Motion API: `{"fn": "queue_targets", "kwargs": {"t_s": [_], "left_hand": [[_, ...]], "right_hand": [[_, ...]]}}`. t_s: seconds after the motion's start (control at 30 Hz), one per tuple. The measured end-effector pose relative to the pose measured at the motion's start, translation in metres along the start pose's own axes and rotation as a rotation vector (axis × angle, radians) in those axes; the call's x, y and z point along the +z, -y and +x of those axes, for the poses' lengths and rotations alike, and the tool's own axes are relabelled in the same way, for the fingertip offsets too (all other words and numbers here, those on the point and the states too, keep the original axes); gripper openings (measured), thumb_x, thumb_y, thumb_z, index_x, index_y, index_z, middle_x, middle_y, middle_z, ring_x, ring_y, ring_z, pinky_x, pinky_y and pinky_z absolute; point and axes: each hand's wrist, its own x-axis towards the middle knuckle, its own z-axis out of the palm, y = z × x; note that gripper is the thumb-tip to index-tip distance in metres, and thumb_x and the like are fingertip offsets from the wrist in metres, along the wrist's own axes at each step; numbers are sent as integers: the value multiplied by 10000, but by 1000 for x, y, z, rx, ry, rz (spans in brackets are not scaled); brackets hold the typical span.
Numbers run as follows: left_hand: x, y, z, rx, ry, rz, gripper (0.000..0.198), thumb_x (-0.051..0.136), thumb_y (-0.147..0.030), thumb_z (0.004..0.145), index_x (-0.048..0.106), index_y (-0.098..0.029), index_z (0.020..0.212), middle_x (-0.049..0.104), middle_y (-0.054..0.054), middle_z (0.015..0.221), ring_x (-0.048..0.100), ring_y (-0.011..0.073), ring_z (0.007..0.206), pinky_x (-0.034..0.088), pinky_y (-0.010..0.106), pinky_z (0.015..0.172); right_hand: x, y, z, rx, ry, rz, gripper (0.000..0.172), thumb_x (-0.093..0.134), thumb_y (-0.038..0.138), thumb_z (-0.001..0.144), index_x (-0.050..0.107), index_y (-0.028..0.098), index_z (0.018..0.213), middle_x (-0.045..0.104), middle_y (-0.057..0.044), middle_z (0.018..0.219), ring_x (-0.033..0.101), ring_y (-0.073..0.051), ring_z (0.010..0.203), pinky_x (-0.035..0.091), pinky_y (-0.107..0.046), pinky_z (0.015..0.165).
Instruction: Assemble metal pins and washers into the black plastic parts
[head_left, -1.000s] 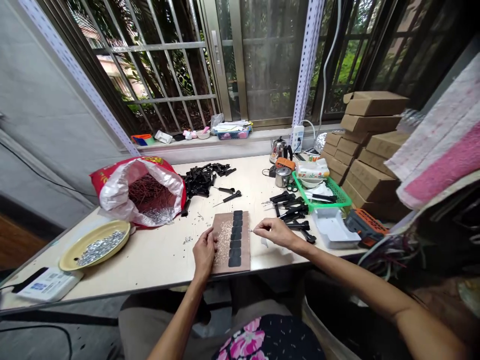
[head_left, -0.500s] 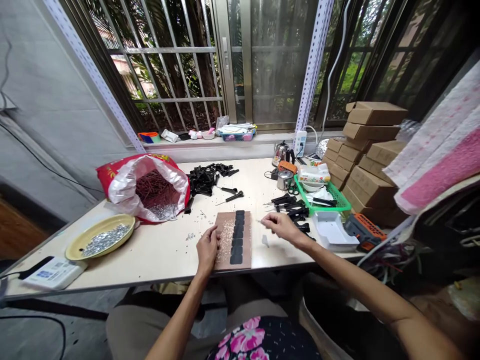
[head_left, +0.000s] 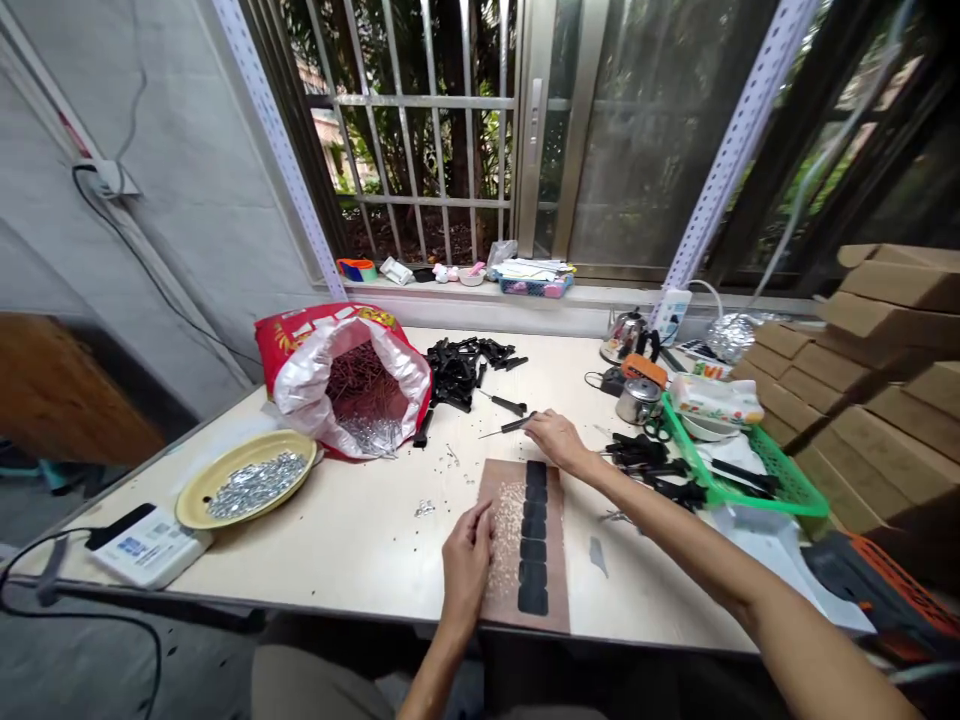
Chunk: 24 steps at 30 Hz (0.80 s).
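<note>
A brown board (head_left: 502, 580) lies at the table's near edge, with a column of black pads (head_left: 534, 536) and a patch of small pale beads (head_left: 508, 524) on it. My left hand (head_left: 466, 564) rests curled on the board's left edge, holding nothing I can see. My right hand (head_left: 553, 439) reaches past the board's far end, its fingers closing on a black-handled tool with a thin metal tip (head_left: 507, 427) lying on the table. A second such tool (head_left: 505, 403) lies just behind it.
A red and white bag (head_left: 311, 372) of dark sticks, a heap of black parts (head_left: 457, 364), a yellow dish (head_left: 196, 496) of metal bits and a scale (head_left: 146, 547) sit left. A kettle (head_left: 623, 334), green basket (head_left: 796, 493), black tools (head_left: 654, 468) and cardboard boxes (head_left: 877, 380) stand right.
My right hand left the board's right side and reached forward to the black-handled tool beyond the board. The view swung left. My left hand stayed on the board.
</note>
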Motion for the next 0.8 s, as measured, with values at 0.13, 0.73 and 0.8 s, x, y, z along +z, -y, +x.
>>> {"fn": "queue_targets", "kwargs": {"t_s": [0.13, 0.73, 0.8], "left_hand": [[2, 3, -5, -63, 10, -64, 485, 468, -512, 831, 620, -172, 1141, 633, 54, 749, 517, 121, 477, 444, 255, 451], [-97, 27, 46, 88, -77, 562, 201, 519, -270, 834, 689, -189, 903, 627, 66, 837, 598, 191, 773, 466, 320, 721], [-94, 29, 44, 121, -63, 601, 184, 523, -257, 835, 687, -195, 890, 605, 63, 835, 593, 193, 783, 467, 318, 716]], "right_hand": [[42, 20, 49, -194, 69, -17, 147, 493, 161, 880, 639, 169, 900, 635, -82, 897, 504, -203, 932, 347, -313, 824], [-2, 26, -17, -95, -171, 514, 325, 381, 203, 924, 547, 209, 1202, 567, -66, 919, 563, -177, 827, 470, -311, 740], [-1, 35, -26, -75, -156, 566, 307, 391, 202, 919, 568, 199, 1171, 572, -68, 921, 569, -177, 836, 474, -313, 750]]}}
